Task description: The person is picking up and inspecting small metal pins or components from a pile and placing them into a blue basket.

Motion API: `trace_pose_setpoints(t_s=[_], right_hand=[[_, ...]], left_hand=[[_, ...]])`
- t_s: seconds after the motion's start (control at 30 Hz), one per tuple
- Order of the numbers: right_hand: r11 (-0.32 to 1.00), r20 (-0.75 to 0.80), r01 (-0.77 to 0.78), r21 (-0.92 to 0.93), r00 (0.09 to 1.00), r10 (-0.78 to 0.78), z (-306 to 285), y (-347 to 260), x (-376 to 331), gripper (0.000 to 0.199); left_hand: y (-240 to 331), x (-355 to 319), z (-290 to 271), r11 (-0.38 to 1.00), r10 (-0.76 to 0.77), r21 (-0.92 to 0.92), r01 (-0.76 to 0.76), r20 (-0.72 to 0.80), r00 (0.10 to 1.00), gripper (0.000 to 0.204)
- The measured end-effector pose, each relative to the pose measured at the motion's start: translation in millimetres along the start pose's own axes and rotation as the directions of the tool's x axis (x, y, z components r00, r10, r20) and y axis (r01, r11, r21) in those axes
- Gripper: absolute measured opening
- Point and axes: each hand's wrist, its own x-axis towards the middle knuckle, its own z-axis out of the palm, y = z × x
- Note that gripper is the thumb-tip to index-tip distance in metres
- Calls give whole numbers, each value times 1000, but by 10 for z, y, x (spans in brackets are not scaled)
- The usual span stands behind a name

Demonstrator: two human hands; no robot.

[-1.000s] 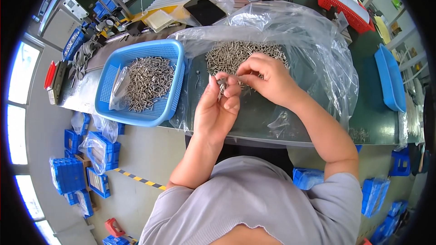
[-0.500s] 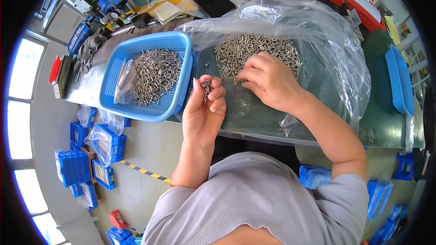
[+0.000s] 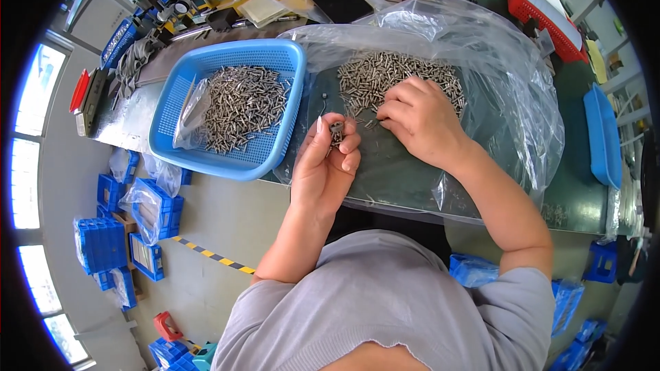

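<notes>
While the grey-shirted torso (image 3: 385,302) fills the lower frame, the left hand (image 3: 323,165) rises at centre, its fingers curled shut around a small bunch of metal pins (image 3: 337,132), held upright so the ends sit level and stay gathered. Just right of it, the right hand (image 3: 421,120) rests palm down with fingertips pinched at the near edge of the loose pin pile (image 3: 385,75); whether they grip a pin cannot be told. That pile lies spread on a clear plastic bag (image 3: 481,62), which keeps the short, silvery, slender pieces together. Left of centre, a blue basket (image 3: 275,151) holds more pins. Beyond, red trays (image 3: 543,14) line the upper right.
</notes>
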Motion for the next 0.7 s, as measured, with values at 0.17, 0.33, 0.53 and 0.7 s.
trace_pose_setpoints(t_s=[0.17,0.33,0.53,0.7], right_hand=[[996,2,-68,50,998,68,6,29,-17,15],[993,-2,-118,15,993,118,-8,-17,-13,11],[989,17,-138,62,990,137,-35,-41,-9,15],[613,234,-480,628,867,440,-223,-126,35,9]], left_hand=[[-7,-8,32,999,-11,52,10,16,1000,21],[-61,-35,298,979,-13,203,7,26,1000,18],[-115,93,145,978,-62,198,60,5,998,17],[-121,106,147,974,-101,201,104,-23,995,20]])
